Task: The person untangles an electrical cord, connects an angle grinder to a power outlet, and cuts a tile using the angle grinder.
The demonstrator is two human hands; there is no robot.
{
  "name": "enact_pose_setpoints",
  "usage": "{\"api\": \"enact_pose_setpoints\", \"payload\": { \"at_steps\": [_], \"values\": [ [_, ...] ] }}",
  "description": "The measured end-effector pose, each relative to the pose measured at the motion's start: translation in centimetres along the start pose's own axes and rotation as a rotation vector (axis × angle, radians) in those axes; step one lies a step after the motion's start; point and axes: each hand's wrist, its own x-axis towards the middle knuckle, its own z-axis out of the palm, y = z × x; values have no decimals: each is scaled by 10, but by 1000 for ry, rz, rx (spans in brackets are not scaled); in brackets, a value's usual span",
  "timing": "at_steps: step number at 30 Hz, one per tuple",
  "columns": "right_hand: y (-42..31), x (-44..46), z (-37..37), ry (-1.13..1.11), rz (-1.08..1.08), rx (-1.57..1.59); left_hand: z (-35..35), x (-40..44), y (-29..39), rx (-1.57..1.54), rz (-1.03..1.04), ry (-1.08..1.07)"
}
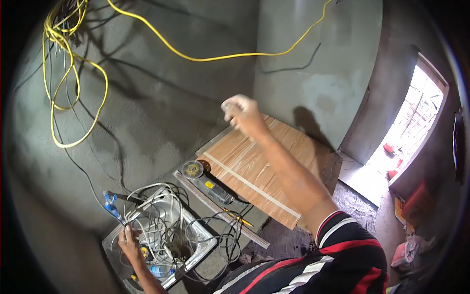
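Thin dark cable [90, 183] is strung down the wall [156, 117], past the blue valve [112, 209], to the L hand [129, 243] at the sink [199, 230]. Prob. light & bendy, easily snagged in the wire tangle [157, 215]; best held w/ a light pinch nr the valve. L fingertips are drawn together at the cable, but whether it's clamped can't be told. R hand [243, 113] is raised well apart, fingers curled; grip unclear b/c of blur. Grinder [211, 187] is laid beside the wood-look panel [254, 171]. Cable's lower end is hidden; sink bottom's mostly covered.
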Motion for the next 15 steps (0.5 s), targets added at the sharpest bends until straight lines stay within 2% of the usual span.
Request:
{"api": "enact_pose_setpoints", "payload": {
  "at_steps": [2, 4, 7, 9, 10, 12, 15],
  "values": [
    [-4, 18, -15, 86, 13, 68, 2, -5, 11, 187, 29, 37],
    [-19, 37, -23, 160, -2, 60, 3, -4, 10, 92, -12, 88],
    [-28, 60, -17, 138, -77, 13, -1, 6, 15, 127, 118, 56],
    [-29, 71, -8, 222, -324, -161, -1, 7, 26, 180, 133, 67],
    [-29, 75, -3, 218, -327, -157, 2, 6, 34, 229, 139, 67],
    [-33, 82, 9, 232, -446, -239, 5, 2, 44, 188, 112, 61],
    [-37, 94, 20, 182, -464, -253, 5, -5, 47, 32, 27, 85]
  ]
}}
